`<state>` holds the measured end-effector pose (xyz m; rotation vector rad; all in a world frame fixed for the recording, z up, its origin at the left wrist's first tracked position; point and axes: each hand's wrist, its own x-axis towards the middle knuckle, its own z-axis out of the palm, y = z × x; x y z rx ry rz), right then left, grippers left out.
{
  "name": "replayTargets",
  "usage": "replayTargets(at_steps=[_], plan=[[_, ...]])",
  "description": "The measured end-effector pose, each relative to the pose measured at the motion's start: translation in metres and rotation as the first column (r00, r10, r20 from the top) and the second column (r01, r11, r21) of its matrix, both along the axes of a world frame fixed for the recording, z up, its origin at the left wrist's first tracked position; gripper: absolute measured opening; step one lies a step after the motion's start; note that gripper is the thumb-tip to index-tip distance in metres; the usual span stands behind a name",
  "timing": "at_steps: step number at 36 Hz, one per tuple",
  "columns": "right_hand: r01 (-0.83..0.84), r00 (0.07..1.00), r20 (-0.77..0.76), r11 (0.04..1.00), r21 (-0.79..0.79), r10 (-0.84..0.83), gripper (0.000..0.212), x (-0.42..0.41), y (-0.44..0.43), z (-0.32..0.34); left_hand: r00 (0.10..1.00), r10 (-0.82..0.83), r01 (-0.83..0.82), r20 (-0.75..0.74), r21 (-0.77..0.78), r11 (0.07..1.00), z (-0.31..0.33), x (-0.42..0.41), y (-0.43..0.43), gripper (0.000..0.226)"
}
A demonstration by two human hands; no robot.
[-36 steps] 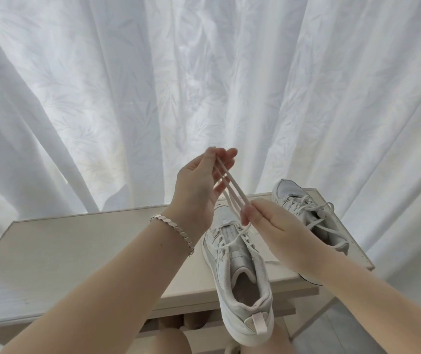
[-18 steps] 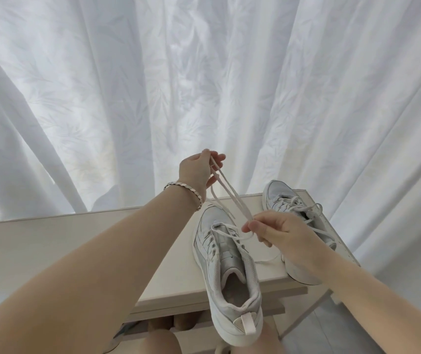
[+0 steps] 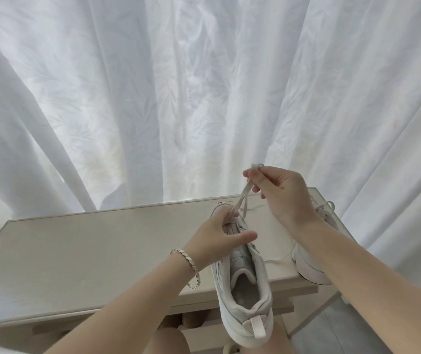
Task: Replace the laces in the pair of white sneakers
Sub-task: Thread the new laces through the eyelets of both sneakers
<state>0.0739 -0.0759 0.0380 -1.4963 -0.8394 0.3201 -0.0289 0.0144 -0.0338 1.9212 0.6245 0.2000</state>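
The near sneaker (image 3: 245, 290) is being supported at the near edge of the desk (image 3: 102, 251), toward its right corner, with the heel overhanging. Its lace (image 3: 244, 194) is being held taut. The upper ends are being pinched by the right grip (image 3: 281, 192), closed tight around them above the far edge. The lower part is being pinched by the left grip (image 3: 217, 233), fingers curled and thumb stretched across the tongue. The second sneaker (image 3: 309, 267) is being half hidden by the right forearm at the right edge.
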Motion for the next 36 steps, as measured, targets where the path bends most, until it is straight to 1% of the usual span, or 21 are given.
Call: replayTargets(at_steps=[1, 3, 6, 9, 10, 13, 16, 19, 24, 27, 31, 34, 36], plan=[[0.020, 0.999, 0.033, 1.000, 0.011, -0.020, 0.023, 0.000, 0.002, 0.001, 1.000, 0.009, -0.009, 0.021, -0.010, 1.000, -0.001, 0.001, 0.001, 0.046], [0.074, 0.995, 0.056, 0.996, 0.043, -0.076, 0.021, -0.001, 0.005, 0.003, 0.997, 0.022, -0.021, 0.075, -0.017, 1.000, -0.001, 0.002, 0.001, 0.037], [0.136, 0.989, 0.052, 0.987, 0.089, -0.141, 0.017, -0.003, 0.008, 0.002, 0.994, 0.027, -0.029, 0.105, 0.024, 0.999, -0.006, 0.003, 0.002, 0.024], [0.154, 0.987, 0.024, 0.984, 0.091, -0.157, 0.015, -0.004, 0.009, -0.003, 0.991, 0.073, -0.071, 0.114, -0.019, 0.997, -0.009, 0.003, 0.004, 0.019], [0.150, 0.989, 0.003, 0.985, 0.087, -0.151, 0.015, -0.004, 0.009, -0.004, 0.991, 0.084, -0.084, 0.105, -0.011, 0.996, -0.010, 0.004, 0.004, 0.017], [0.138, 0.990, -0.020, 0.988, 0.065, -0.137, 0.017, -0.004, 0.008, -0.004, 0.992, 0.092, -0.098, 0.090, 0.062, 0.993, -0.013, 0.011, 0.006, 0.012], [0.115, 0.993, 0.005, 0.992, 0.042, -0.115, 0.019, -0.004, 0.008, -0.003, 0.993, 0.107, -0.114, 0.055, 0.153, 0.982, -0.009, 0.018, 0.008, 0.007], [0.089, 0.995, 0.032, 0.996, 0.020, -0.089, 0.022, -0.002, 0.009, -0.003, 0.995, 0.101, -0.098, 0.005, 0.257, 0.961, -0.006, 0.022, 0.009, 0.006], [0.072, 0.997, 0.040, 0.997, 0.009, -0.072, 0.023, -0.001, 0.009, -0.005, 0.997, 0.078, -0.067, -0.013, 0.387, 0.920, -0.003, 0.021, 0.004, 0.007], [0.065, 0.997, 0.042, 0.998, 0.003, -0.065, 0.019, -0.001, 0.010, -0.005, 0.997, 0.071, -0.073, 0.020, 0.395, 0.916, -0.002, 0.020, 0.001, 0.007], [0.053, 0.998, 0.046, 0.999, 0.009, -0.053, 0.021, -0.002, 0.012, -0.005, 0.997, 0.062, -0.071, 0.037, 0.379, 0.922, -0.002, 0.020, 0.001, 0.008], [0.049, 0.998, 0.046, 0.999, 0.008, -0.050, 0.021, -0.002, 0.014, -0.005, 0.998, 0.039, -0.055, 0.056, 0.333, 0.941, -0.002, 0.019, 0.002, 0.008], [0.045, 0.998, 0.045, 0.999, 0.009, -0.045, 0.021, -0.001, 0.015, -0.006, 0.997, 0.021, -0.041, 0.069, 0.287, 0.957, -0.001, 0.019, 0.003, 0.012]])
